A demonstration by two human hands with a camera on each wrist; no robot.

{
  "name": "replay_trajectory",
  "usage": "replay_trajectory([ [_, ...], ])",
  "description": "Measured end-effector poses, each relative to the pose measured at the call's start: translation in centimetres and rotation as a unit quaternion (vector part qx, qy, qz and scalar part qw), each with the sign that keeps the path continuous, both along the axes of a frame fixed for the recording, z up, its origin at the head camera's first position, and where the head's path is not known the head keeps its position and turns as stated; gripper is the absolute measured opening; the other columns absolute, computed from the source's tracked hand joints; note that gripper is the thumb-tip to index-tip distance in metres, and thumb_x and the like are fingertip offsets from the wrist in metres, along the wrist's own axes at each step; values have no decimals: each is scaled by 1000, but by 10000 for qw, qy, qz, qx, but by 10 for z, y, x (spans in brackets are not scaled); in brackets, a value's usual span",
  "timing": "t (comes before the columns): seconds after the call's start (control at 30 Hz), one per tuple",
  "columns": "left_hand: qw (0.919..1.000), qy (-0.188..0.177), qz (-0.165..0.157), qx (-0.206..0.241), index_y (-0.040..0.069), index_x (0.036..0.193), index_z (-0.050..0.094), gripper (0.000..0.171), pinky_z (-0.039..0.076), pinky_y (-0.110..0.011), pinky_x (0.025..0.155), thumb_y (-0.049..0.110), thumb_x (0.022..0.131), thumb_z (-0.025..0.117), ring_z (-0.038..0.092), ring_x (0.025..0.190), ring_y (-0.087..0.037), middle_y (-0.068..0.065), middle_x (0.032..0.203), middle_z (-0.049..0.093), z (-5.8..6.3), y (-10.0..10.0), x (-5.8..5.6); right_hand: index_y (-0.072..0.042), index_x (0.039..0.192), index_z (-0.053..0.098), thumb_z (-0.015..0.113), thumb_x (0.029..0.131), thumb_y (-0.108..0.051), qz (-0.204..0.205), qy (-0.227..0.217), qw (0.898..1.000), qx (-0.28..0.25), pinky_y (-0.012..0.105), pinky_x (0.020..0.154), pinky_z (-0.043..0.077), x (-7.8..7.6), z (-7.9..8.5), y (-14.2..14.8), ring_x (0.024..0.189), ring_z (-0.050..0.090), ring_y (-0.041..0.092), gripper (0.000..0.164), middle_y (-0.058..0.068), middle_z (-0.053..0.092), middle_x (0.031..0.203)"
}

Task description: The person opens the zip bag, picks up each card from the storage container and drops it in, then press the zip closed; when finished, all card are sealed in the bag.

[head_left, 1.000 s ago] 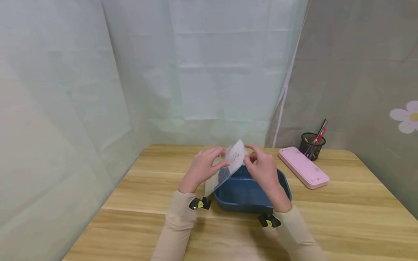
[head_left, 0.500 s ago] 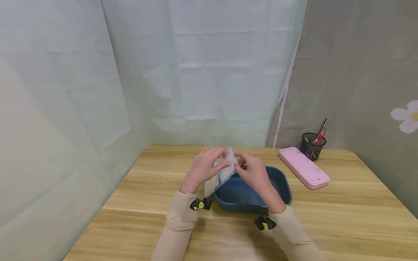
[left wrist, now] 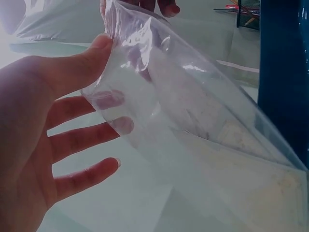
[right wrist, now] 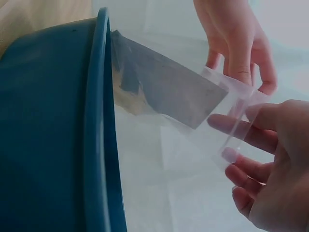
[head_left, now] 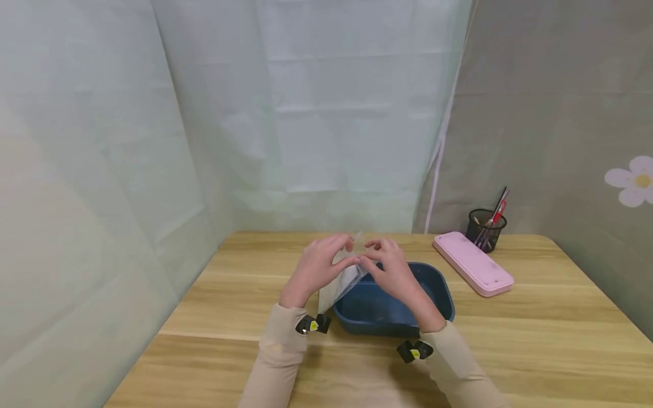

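Note:
A clear zip bag hangs slanted at the left end of a blue plastic basin. Flat rectangular sheets show through its film, and what they are I cannot tell. My left hand pinches the bag's zip edge, thumb on the near face and fingers behind the film in the left wrist view. From the other side my right hand pinches the same mouth end with thumb and forefinger. Both thumbs almost meet at the top of the bag. The bag's lower corner lies beside the basin's rim.
A pink case lies right of the basin on the wooden table. Behind it stands a black mesh pen holder with pens and a red tool. Pale curtains hang behind the table.
My right hand has moved left along the bag's top, close to my left thumb. The white sheet with a marking, visible earlier at the top, is now hidden. The left hand has barely moved.

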State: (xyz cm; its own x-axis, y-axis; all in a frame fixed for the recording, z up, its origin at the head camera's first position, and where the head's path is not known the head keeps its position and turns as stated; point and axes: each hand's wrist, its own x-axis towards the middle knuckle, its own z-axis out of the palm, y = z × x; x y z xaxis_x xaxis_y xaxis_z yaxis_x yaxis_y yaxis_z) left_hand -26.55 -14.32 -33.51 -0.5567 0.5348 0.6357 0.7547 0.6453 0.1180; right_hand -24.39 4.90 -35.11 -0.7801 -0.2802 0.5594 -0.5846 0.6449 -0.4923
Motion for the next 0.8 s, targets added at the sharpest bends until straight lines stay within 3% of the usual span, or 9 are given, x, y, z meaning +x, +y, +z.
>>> replay_trajectory([
  [0.13, 9998, 111, 112, 107, 14, 98, 60, 24, 49, -33, 66, 32, 87, 71, 64, 74, -17, 1, 91, 66, 1, -1, 1, -6, 94, 75, 60, 96, -15, 73, -46, 9990, -449, 48, 87, 42, -1, 1, 0, 105, 49, 32, 18, 15, 59, 111],
  [0.27, 9987, 323, 302, 235, 14, 94, 59, 25, 49, -33, 66, 33, 85, 73, 60, 73, -17, 0, 95, 63, 2, -2, 1, -12, 89, 75, 64, 94, -21, 177, -231, 9971, -705, 30, 68, 42, 2, 7, 1, 77, 49, 18, 15, 4, 56, 83],
  [0.4, 9972, 488, 399, 403, 14, 89, 57, 26, 46, -32, 65, 33, 84, 74, 56, 74, -19, -4, 101, 58, 3, -2, 1, -14, 89, 74, 69, 90, -26, 391, -432, 9968, -556, 23, 54, 40, 6, 11, 2, 56, 46, 6, 12, -4, 57, 64],
  [0.57, 9959, 468, 439, 644, 13, 90, 58, 27, 44, -37, 71, 34, 84, 74, 54, 79, -20, -5, 102, 56, 8, 1, 4, -14, 91, 73, 68, 91, -21, 399, -287, 9977, -468, 22, 56, 43, 10, 18, 6, 58, 49, 6, 9, -2, 67, 73],
  [0.8, 9908, -58, 561, 1231, 11, 120, 57, 37, 47, -46, 89, 30, 91, 68, 59, 105, -26, -9, 121, 59, 12, 0, 7, -9, 99, 71, 65, 92, -10, 485, 241, 9970, -562, 23, 62, 46, 13, 27, 23, 67, 55, 8, 9, 2, 71, 83],
])
